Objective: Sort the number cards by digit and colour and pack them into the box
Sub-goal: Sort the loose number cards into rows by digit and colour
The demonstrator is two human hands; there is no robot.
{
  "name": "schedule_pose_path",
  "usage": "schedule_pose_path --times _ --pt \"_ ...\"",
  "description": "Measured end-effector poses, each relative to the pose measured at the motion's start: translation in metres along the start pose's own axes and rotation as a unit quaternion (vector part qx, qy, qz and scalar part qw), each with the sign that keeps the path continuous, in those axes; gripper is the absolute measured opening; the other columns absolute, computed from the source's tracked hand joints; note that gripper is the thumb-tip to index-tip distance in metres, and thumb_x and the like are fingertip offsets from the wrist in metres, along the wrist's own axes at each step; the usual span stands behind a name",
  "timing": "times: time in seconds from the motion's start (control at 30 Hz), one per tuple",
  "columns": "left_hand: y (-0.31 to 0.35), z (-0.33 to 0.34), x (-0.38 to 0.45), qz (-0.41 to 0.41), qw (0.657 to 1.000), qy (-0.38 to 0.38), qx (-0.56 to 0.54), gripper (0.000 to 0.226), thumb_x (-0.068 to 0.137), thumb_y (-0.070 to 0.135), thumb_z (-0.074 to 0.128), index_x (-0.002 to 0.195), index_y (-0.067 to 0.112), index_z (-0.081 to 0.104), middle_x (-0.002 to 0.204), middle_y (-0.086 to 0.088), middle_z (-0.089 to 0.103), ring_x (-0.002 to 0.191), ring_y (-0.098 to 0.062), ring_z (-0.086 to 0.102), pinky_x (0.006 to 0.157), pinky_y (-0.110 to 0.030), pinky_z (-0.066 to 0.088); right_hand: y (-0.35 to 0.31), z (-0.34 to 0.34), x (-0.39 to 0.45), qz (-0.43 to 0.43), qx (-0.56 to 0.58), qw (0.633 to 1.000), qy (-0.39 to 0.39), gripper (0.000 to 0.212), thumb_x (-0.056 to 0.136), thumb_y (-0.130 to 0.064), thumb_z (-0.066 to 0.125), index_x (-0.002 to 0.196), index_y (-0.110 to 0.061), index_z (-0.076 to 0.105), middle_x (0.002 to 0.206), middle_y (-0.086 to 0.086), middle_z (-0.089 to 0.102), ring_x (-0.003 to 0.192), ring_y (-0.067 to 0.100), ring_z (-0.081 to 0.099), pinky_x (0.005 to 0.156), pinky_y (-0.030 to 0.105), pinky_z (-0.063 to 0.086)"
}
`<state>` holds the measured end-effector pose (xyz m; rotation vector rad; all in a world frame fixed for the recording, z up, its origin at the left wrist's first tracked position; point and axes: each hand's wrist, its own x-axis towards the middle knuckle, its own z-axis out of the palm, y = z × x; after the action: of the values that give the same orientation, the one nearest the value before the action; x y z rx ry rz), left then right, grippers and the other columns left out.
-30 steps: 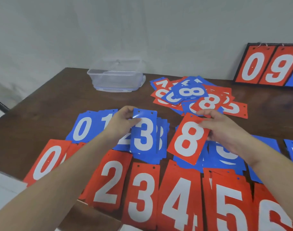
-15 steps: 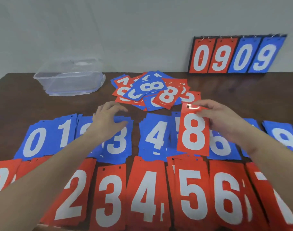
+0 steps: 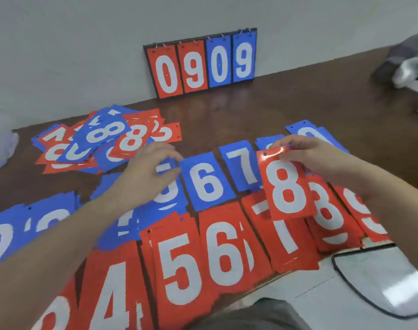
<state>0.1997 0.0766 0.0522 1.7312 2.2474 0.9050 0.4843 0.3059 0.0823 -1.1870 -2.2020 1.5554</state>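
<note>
My right hand (image 3: 312, 156) pinches a red 8 card (image 3: 285, 186) by its top edge, above the red 8 pile (image 3: 327, 217) between the red 7 pile (image 3: 284, 241) and red 9 pile (image 3: 367, 215). My left hand (image 3: 151, 175) hovers empty with loosely curled fingers over the blue 5 pile (image 3: 165, 198), beside the blue 6 (image 3: 206, 182) and blue 7 (image 3: 242, 165). Red 4 (image 3: 110, 298), 5 (image 3: 179, 265) and 6 (image 3: 224, 246) piles lie in the near row. An unsorted heap of cards (image 3: 103, 139) lies at the far left. The clear box (image 3: 1, 146) shows only at the left edge.
A flip scoreboard (image 3: 201, 65) reading 0909 leans on the wall at the back. The brown table (image 3: 298, 108) is bare behind the rows. A white object with a dark cord (image 3: 381, 277) lies at the near right; a grey bundle (image 3: 410, 60) sits far right.
The view swung right. My left hand let go of the blue 3 card on its pile and moved right, over the blue 5. My right hand carried the red 8 rightward to the red 8 pile.
</note>
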Motion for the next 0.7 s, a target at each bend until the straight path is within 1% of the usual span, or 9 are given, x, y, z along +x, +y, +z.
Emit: schedule_pose_path --times 0.1,0.2,0.3,0.37,0.4,0.43,0.5,0.57,0.7 --pt "0.025 0.022 0.024 0.025 0.999 -0.027 0.008 0.019 0.093 0.025 0.068 0.111 0.023 0.070 0.121 0.013 0.051 0.125 -0.010 0.045 0.106 -0.031 0.032 0.019 -0.027 -0.015 0.011 -0.033 0.999 0.017 0.017 0.098 -0.014 0.062 0.103 -0.025 0.074 0.094 -0.004 0.077 0.080 0.014 0.074 0.065 0.025 0.055" --pt "0.044 0.041 0.041 0.019 0.998 -0.060 -0.008 0.023 0.088 0.036 0.063 0.111 0.033 0.068 0.126 0.015 0.050 0.126 -0.017 0.047 0.109 -0.051 0.037 0.037 -0.045 -0.025 0.005 -0.071 0.997 0.024 0.012 0.096 -0.017 0.066 0.099 -0.027 0.073 0.096 -0.009 0.076 0.089 0.012 0.073 0.075 0.025 0.053" --pt "0.058 0.059 0.053 0.025 0.997 -0.067 -0.009 0.019 0.092 0.026 0.069 0.107 0.038 0.066 0.126 0.017 0.049 0.125 -0.016 0.046 0.110 -0.054 0.034 0.055 -0.054 -0.026 -0.011 -0.140 0.990 0.022 0.008 0.093 -0.026 0.067 0.093 -0.033 0.070 0.092 -0.011 0.074 0.080 0.004 0.068 0.070 0.019 0.048" --pt "0.064 0.068 0.058 0.028 0.998 -0.063 -0.007 0.022 0.093 0.020 0.070 0.106 0.037 0.067 0.125 0.018 0.050 0.119 -0.008 0.046 0.110 -0.052 0.034 0.065 -0.056 -0.025 -0.027 -0.180 0.983 0.016 0.013 0.092 -0.021 0.068 0.092 -0.033 0.067 0.093 -0.015 0.072 0.080 0.000 0.064 0.066 0.011 0.045" --pt "0.067 0.071 0.060 0.027 0.998 -0.062 -0.006 0.022 0.093 0.019 0.070 0.106 0.036 0.067 0.124 0.017 0.050 0.114 -0.004 0.045 0.110 -0.051 0.034 0.071 -0.056 -0.023 -0.039 -0.201 0.979 0.013 0.016 0.090 -0.018 0.069 0.091 -0.034 0.067 0.093 -0.016 0.071 0.085 0.002 0.064 0.072 0.011 0.047" --pt "0.067 0.073 0.062 0.024 0.998 -0.062 -0.006 0.021 0.093 0.018 0.070 0.106 0.034 0.068 0.124 0.016 0.050 0.110 -0.002 0.044 0.110 -0.050 0.034 0.076 -0.055 -0.020 -0.058 -0.230 0.971 0.015 0.019 0.088 -0.018 0.072 0.087 -0.036 0.065 0.093 -0.016 0.070 0.090 0.005 0.063 0.081 0.018 0.048" --pt "0.064 0.075 0.064 0.015 0.998 -0.061 -0.007 0.022 0.093 0.018 0.070 0.105 0.035 0.067 0.124 0.016 0.050 0.113 -0.005 0.045 0.109 -0.051 0.035 0.086 -0.054 -0.013 -0.099 -0.284 0.953 0.027 0.025 0.081 -0.020 0.077 0.082 -0.039 0.061 0.092 -0.017 0.065 0.096 0.012 0.058 0.094 0.033 0.045" --pt "0.061 0.074 0.063 0.003 0.998 -0.060 0.001 0.022 0.093 0.019 0.070 0.105 0.038 0.066 0.125 0.017 0.049 0.122 -0.013 0.045 0.110 -0.052 0.035 0.089 -0.053 -0.006 -0.125 -0.289 0.948 0.043 0.028 0.078 -0.023 0.079 0.083 -0.040 0.058 0.094 -0.017 0.060 0.097 0.016 0.053 0.096 0.035 0.042" --pt "0.051 0.064 0.057 -0.029 0.998 -0.062 0.009 0.018 0.092 0.030 0.067 0.105 0.042 0.064 0.129 0.013 0.051 0.127 -0.019 0.045 0.110 -0.055 0.034 0.077 -0.046 0.010 -0.173 -0.258 0.949 0.046 0.016 0.085 -0.029 0.076 0.092 -0.034 0.063 0.096 -0.016 0.060 0.096 0.005 0.047 0.084 0.018 0.035"
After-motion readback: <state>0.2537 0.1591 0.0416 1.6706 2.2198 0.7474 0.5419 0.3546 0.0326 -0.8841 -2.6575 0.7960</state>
